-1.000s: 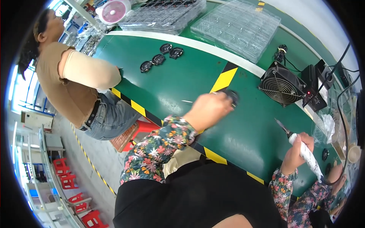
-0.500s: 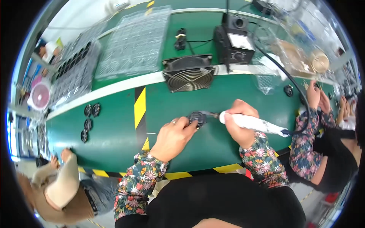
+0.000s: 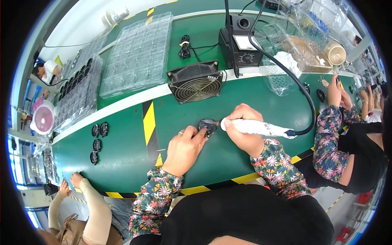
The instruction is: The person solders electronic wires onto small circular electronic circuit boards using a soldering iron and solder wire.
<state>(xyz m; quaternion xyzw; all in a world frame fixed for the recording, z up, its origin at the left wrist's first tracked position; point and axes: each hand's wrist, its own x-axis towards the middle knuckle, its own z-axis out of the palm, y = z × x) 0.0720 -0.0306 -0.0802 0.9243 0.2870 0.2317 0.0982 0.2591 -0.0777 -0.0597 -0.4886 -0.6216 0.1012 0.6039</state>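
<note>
The fingertips of my left hand pin down a small round black plastic part on the green bench, holding it at its near edge. My right hand is closed round the white-wrapped handle of a soldering iron. Its metal tip meets the right side of the part, as far as I can see; the exact contact spot is too small to make out. From the handle's end a thick black cable loops up toward a black soldering station at the back.
A black fan stands just beyond my hands. Several round black parts lie at left, past a yellow-black tape strip. Clear plastic trays fill the back left. A co-worker's hands work at right; another person's arm is at left.
The soldering iron has come nearer the round part, its handle now closer to it. My left hand still holds the part. The whole view has shifted slightly.
</note>
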